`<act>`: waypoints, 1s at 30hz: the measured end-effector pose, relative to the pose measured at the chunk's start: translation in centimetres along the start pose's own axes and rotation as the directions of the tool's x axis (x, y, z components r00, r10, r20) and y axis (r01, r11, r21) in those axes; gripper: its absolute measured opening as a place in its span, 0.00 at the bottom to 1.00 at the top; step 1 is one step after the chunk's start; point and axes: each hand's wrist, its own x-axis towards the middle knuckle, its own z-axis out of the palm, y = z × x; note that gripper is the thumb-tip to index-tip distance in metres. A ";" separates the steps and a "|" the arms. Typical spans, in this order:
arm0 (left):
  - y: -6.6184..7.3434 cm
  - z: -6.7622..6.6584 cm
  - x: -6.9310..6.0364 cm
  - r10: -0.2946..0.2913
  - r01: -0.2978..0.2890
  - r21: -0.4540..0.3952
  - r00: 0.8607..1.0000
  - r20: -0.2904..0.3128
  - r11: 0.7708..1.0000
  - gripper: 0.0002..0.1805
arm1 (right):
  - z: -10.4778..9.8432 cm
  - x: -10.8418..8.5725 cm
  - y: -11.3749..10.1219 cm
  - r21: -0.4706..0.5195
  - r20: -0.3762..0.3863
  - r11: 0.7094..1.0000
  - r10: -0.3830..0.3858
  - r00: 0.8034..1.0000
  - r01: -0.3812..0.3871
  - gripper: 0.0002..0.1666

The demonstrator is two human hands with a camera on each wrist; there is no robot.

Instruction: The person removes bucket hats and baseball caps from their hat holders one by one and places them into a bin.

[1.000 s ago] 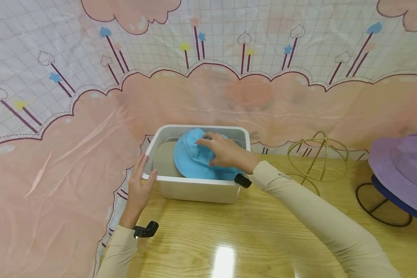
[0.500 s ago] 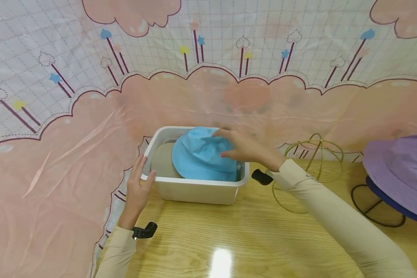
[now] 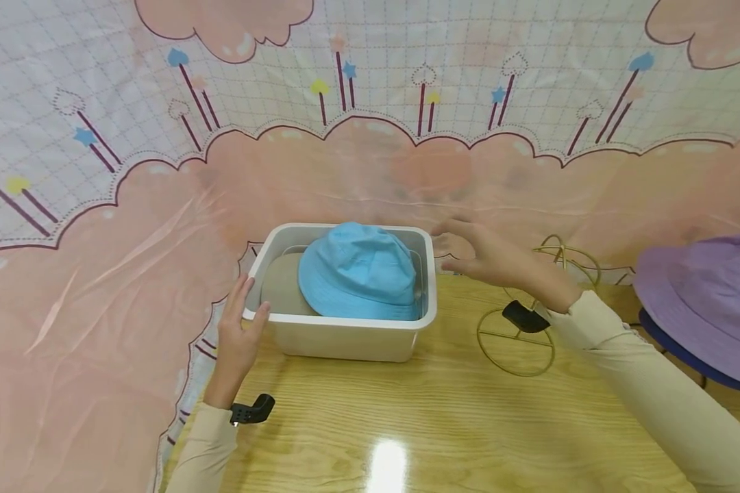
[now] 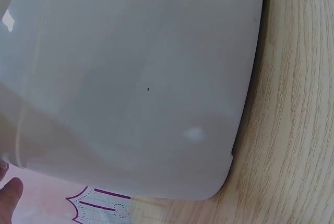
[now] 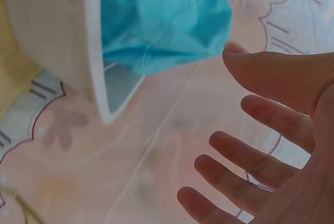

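Observation:
A light blue bucket hat [image 3: 364, 270] lies in a white bin [image 3: 345, 320], partly over a beige item [image 3: 280, 284] on the left. My left hand [image 3: 237, 335] rests at the bin's left front corner, fingers fairly straight. Only its fingertips show at the lower left edge of the left wrist view, beside the bin wall [image 4: 141, 78]. My right hand [image 3: 496, 253] is in the air right of the bin, holding nothing. In the right wrist view its fingers are spread, near the blue hat [image 5: 162, 20] but apart from it.
A gold wire stand [image 3: 516, 335] is on the wooden table [image 3: 456, 411], partly behind my right wrist. At the far right, a purple hat [image 3: 703, 301] sits over a dark blue one [image 3: 684, 356]. A patterned cloth [image 3: 358, 164] hangs behind.
My right hand has let go of or moved off the blue hat and shifted right, beyond the bin. The blue hat stays in the bin. My left hand has stayed at the corner.

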 end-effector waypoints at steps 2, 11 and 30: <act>0.0 0.0 0.0 -0.003 0.003 -0.002 1.000 -0.001 1.000 0.30 | -0.5 -0.7 0.2 -0.013 0.001 1.000 0.014 1.000 -0.014 0.24; 0.1 -0.1 0.0 -0.011 0.011 -0.018 1.000 0.000 1.000 0.30 | -2.4 -3.2 0.8 -0.093 -0.061 0.995 0.038 0.997 -0.044 0.25; 0.1 0.0 0.0 -0.003 0.003 -0.022 1.000 0.000 1.000 0.30 | -5.9 -7.1 2.4 -0.071 -0.107 0.987 0.135 0.985 -0.143 0.24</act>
